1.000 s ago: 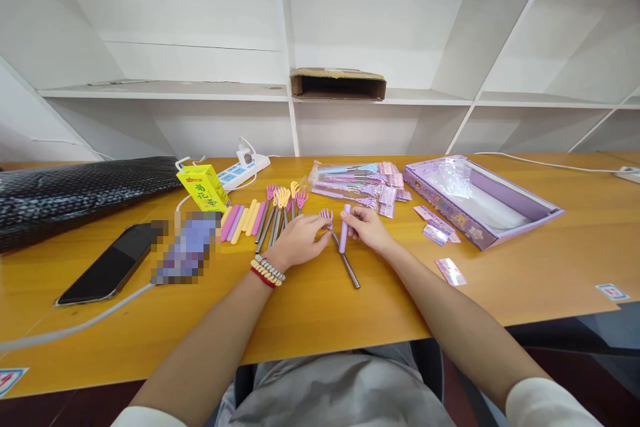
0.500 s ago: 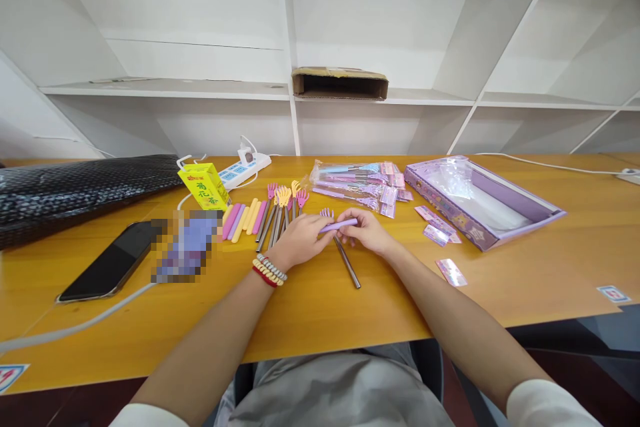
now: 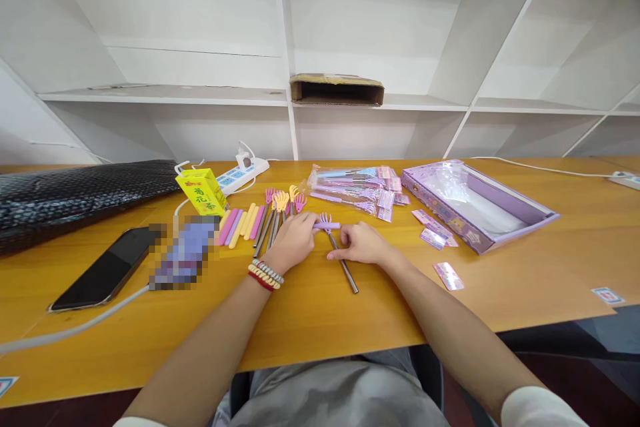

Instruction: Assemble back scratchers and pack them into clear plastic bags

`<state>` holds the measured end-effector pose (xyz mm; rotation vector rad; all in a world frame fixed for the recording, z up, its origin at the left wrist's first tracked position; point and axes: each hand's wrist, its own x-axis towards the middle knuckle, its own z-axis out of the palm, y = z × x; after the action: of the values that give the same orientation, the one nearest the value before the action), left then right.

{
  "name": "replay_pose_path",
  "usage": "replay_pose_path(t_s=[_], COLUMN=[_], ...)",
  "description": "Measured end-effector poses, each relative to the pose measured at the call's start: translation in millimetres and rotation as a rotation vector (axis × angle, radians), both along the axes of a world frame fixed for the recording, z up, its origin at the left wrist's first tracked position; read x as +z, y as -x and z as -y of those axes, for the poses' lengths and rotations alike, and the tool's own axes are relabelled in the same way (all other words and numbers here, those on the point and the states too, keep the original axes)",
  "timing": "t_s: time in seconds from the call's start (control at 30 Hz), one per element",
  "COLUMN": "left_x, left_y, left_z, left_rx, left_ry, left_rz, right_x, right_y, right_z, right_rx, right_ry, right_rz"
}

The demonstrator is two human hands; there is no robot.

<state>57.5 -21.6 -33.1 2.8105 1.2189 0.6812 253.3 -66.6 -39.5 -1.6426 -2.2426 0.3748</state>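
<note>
My left hand (image 3: 293, 240) is closed on the left end of a small purple handle sleeve (image 3: 327, 225), which it holds level above the table. My right hand (image 3: 363, 243) is at the sleeve's right end. Its fingers are curled and its thumb is stretched out apart from them; whether a fingertip touches the sleeve I cannot tell. Below the sleeve, a back scratcher (image 3: 345, 267) with a purple claw head and a bare metal rod lies slanted on the table. Beside my left hand lie several more back scratchers (image 3: 281, 203) with pink and yellow heads.
Several loose coloured sleeves (image 3: 245, 221) lie left, near a yellow drink carton (image 3: 203, 191), a power strip (image 3: 245, 175) and a phone (image 3: 107, 267). Bagged back scratchers (image 3: 355, 188) lie behind my hands. On the right are printed cards (image 3: 449, 275) and a purple tray box (image 3: 475, 240).
The sleeve has shifted slightly left with my left hand. My right hand has come off the sleeve's side to its end, and its thumb has dropped away.
</note>
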Motion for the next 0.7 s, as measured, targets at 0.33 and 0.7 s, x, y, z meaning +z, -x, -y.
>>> replay_pose_path(t_s=[0.33, 0.7], left_x=[-0.7, 7.1], left_y=[0, -2], left_z=[1, 8], left_rx=[0.03, 0.001], left_ry=[0.033, 0.132], left_rz=[0.084, 0.087], right_x=[6.6, 2.0], right_y=[2, -10], right_z=[7, -12], right_rx=[0.067, -0.306], right_ry=[0.045, -0.091], right_rz=[0.339, -0.637])
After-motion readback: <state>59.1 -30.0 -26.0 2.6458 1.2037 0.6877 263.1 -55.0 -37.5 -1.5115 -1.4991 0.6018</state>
